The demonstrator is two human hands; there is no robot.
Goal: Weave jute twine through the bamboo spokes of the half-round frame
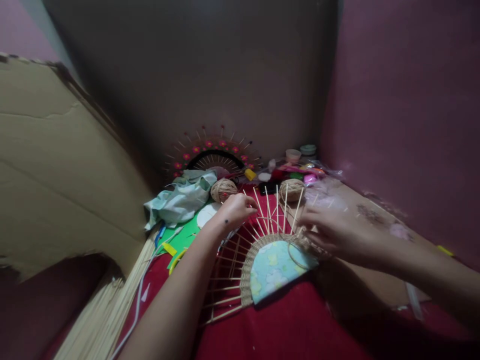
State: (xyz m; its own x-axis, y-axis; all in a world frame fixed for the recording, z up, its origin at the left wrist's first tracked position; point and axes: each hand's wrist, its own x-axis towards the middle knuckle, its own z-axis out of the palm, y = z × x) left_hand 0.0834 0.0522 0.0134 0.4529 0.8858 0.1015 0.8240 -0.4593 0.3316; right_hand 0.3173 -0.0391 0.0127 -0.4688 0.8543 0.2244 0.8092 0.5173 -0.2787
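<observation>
A half-round fan with a pale blue-green floral centre lies on red cloth. Thin wooden sticks radiate from it, and a woven twine band runs along its curved edge. My left hand is over the upper sticks, fingers bent together; what they hold is hidden. At the band's right end, my right hand has its fingers closed on the twine, slightly blurred. A loose loop of twine hangs over the floral centre beside it.
Behind the fan sit two twine balls. A decorated fan with red flowers leans on the back wall. Crumpled pale cloth, yellow-handled scissors and long sticks lie left, by a cardboard sheet.
</observation>
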